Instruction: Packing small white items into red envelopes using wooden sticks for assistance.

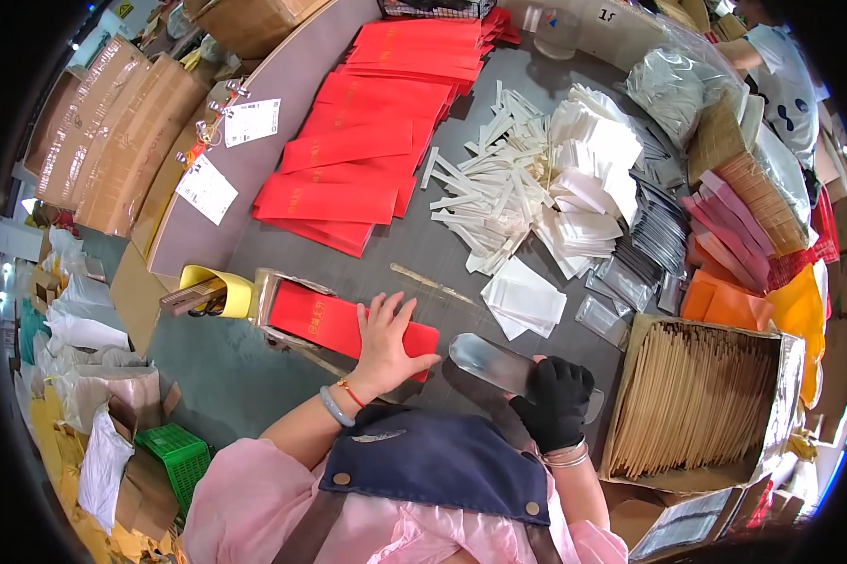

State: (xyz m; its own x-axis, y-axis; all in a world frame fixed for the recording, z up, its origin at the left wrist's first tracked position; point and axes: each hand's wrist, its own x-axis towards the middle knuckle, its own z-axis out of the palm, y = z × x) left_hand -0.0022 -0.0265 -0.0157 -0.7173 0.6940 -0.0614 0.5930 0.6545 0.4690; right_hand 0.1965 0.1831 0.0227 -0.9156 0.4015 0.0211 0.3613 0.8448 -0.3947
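My bare left hand (383, 350) lies on a long red paper packet (310, 318) with gold lettering, its fingers spread over the right part. The packet's left end rests in a shallow cardboard holder (265, 299) at the table's near edge. In a black glove, my right hand (557, 399) is closed round a long, shiny, greyish see-through piece (480, 361) with a rounded end, its exact kind unclear. That end points left, close to the packet but apart from it. Beyond my hands, overlapping red packets (334, 150) lie in a tall fanned stack.
White paper strips (498, 179) and white slips (525, 296) are heaped mid-table, beside dark flat packs (663, 230). A carton of thin tan sticks or cards (700, 404) stands at right. A yellow cup (218, 293) holds tools at left. Another person (782, 89) is at far right.
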